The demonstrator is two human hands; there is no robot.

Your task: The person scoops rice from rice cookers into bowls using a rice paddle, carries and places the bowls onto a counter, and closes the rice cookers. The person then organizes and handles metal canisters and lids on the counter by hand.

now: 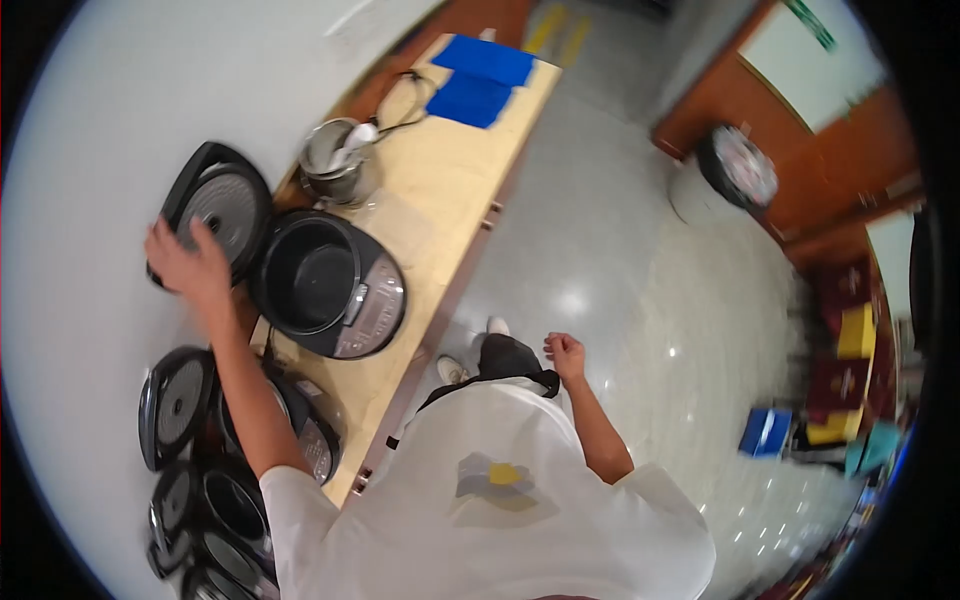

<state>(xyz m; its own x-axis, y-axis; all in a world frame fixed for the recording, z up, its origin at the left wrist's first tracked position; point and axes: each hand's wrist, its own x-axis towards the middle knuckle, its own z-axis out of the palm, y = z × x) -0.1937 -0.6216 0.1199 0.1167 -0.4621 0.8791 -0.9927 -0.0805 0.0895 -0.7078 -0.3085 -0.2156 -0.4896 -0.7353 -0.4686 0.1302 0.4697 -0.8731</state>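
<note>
L hand [190,262] at raised lid [238,205] of cooker [378,310]; grip vs. light touch unclear w/ blur. R hand [566,355] loosely curled, out over floor [600,250]. Cooker on wood-topped bench [440,190], metal pot [345,185] beside. Blue sheets [470,98] at far end. Addt'l cookers [322,445] nearer, lids up.

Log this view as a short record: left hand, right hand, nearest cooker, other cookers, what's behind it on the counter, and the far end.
Left hand: at the edge of the raised lid; exact contact unclear
Right hand: at the person's side, fingers loosely curled, nothing visible in it
Nearest cooker: open, dark interior showing, control panel facing the person
Other cookers: lined up toward the picture's bottom, several lids raised
Counter behind: silver container with a white item inside
Far end: blue sheets on pale wood
</note>
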